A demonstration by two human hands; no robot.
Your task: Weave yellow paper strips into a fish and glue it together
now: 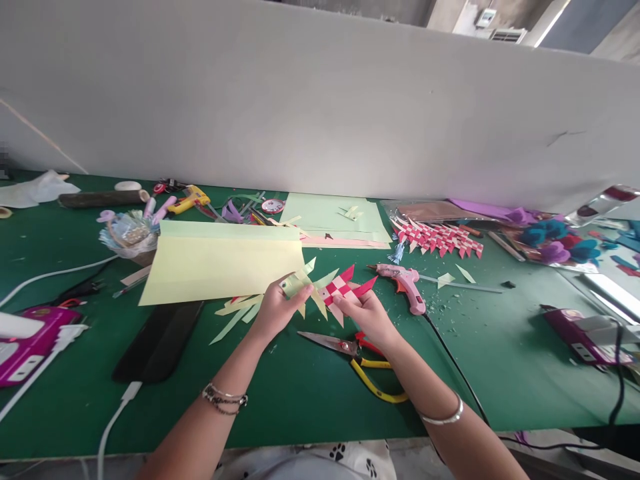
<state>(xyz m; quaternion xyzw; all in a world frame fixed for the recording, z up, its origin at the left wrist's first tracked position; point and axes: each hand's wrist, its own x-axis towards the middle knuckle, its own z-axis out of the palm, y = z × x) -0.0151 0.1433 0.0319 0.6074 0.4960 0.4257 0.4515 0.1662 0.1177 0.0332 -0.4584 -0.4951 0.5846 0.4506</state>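
My left hand (276, 308) and my right hand (367, 313) hold one woven paper piece between them, just above the green table (300, 393). The left end of the woven piece (300, 285) is pale green, the right end is a red and cream checker weave with pointed strip tips. My left thumb pinches the green end; my right fingers grip the red weave from below. Scissors with red and yellow handles (350, 353) lie on the table just under my right hand. Pale green paper strips (235, 313) lie under my left hand.
A large yellow paper sheet (220, 263) lies to the left, a pink glue gun (405, 283) to the right. Several finished red woven pieces (440, 240) sit farther back. A yellow glue gun (193, 198), a dark flat case (157, 343), cables and purple power strips (30, 333) surround them.
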